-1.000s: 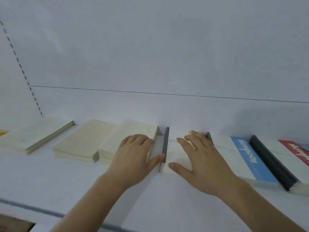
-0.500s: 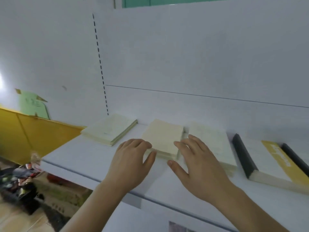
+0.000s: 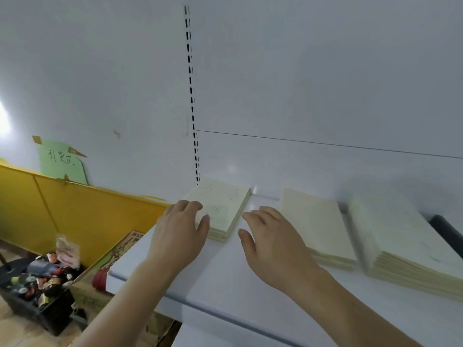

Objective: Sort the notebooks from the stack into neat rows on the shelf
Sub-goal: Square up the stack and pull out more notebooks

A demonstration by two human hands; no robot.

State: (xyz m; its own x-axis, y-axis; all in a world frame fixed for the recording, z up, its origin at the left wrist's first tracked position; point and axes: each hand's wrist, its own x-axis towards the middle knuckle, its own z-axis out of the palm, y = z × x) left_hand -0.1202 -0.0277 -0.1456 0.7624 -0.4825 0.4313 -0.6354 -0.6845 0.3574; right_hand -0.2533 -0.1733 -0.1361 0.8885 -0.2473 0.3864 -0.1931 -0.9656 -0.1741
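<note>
Head view: the left hand lies with fingers spread and relaxed over the near left corner of the leftmost small pile of thin cream paper-covered notebooks, seemingly touching it. The right hand, likewise spread and holding nothing, hovers just right of that pile, over the white shelf board. Two more cream notebook piles lie further right, the last taller. Such booklets look light and floppy, their covers likely slick, so the pile may fan out; squeezing its long edges between both palms should keep it square.
</note>
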